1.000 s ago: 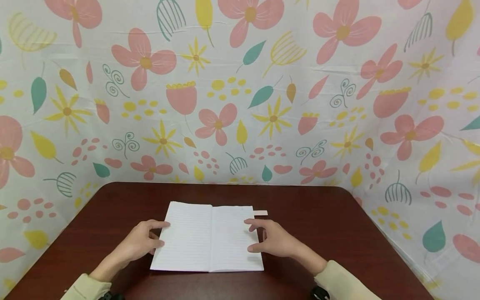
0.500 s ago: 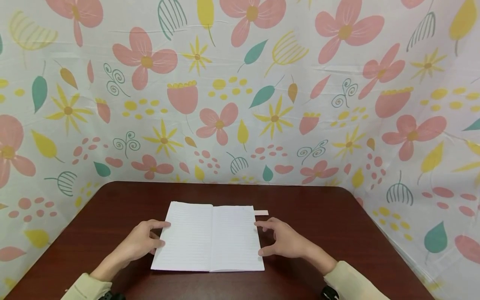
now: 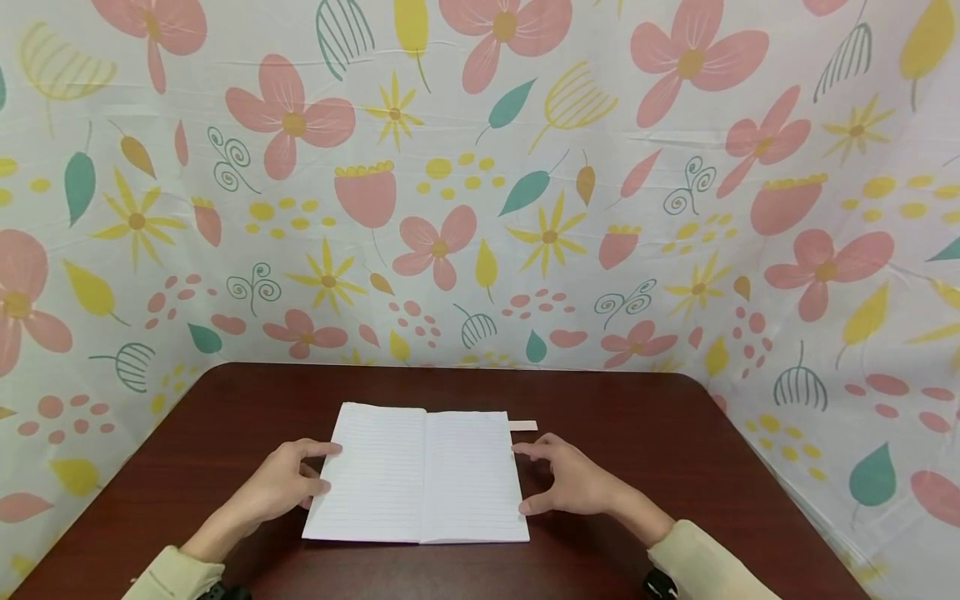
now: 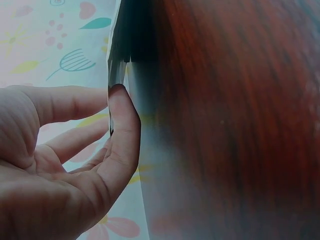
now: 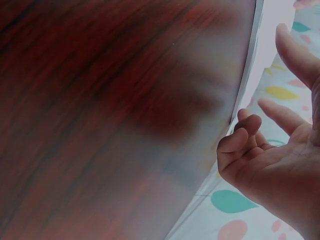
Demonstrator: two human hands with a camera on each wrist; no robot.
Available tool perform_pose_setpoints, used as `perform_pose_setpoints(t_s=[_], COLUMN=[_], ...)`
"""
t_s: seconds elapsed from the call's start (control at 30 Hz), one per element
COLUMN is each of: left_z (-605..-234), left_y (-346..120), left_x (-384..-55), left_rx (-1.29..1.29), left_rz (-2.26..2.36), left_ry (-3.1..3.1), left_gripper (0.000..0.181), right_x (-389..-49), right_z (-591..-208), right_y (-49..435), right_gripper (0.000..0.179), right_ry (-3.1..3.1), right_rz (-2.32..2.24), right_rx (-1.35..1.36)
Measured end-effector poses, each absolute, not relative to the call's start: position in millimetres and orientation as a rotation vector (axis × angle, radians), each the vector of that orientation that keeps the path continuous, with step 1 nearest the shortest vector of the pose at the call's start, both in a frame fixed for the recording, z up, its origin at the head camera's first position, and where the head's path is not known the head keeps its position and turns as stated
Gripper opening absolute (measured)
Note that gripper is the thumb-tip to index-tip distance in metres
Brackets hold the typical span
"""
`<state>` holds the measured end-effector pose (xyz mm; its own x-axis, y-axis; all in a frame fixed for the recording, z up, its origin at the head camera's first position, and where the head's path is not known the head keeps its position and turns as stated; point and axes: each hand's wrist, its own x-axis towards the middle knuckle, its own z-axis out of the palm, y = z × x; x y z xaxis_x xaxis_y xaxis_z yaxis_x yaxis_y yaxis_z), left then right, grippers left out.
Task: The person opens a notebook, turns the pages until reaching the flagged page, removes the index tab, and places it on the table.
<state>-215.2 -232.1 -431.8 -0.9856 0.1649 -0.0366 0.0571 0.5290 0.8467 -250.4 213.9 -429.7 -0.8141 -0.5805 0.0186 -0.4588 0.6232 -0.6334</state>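
An open notebook (image 3: 375,475) with white lined pages lies on the dark wooden table. At its left margin my left hand (image 3: 281,483) grips the edge. Thumb and forefinger rest over the page, and in the left wrist view a finger (image 4: 125,130) curls under the notebook's edge. My right hand (image 3: 573,479) is at the opposite edge, its forefinger and thumb tips touching the right page's margin. From the right wrist, its thumb (image 5: 297,57) is extended and the lower fingers are bent, with nothing visible between them.
A pale strip (image 3: 522,426) sticks out from the notebook's upper right side. The brown table (image 3: 615,408) has rounded far corners. Behind and beside it hangs a white cloth (image 3: 480,183) printed with flowers and leaves.
My right hand has moved right, from over the right page to the notebook's right edge, mostly before the half-second-ago frame. My left hand and the notebook keep their places.
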Motion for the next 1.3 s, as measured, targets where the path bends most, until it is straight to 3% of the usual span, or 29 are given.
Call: perform_pose_setpoints(t_s=[1.3], left_z=[-432.2], left_y=[-232.4], left_x=[-214.7], left_rx=[0.189], left_rz=[1.458], left_ry=[2.640], left_gripper=[0.050], right_x=[-252.1], right_z=[-432.1], right_y=[204.3], right_gripper=[0.088], right_ry=[2.677], right_rz=[-0.831], right_rx=[-0.818])
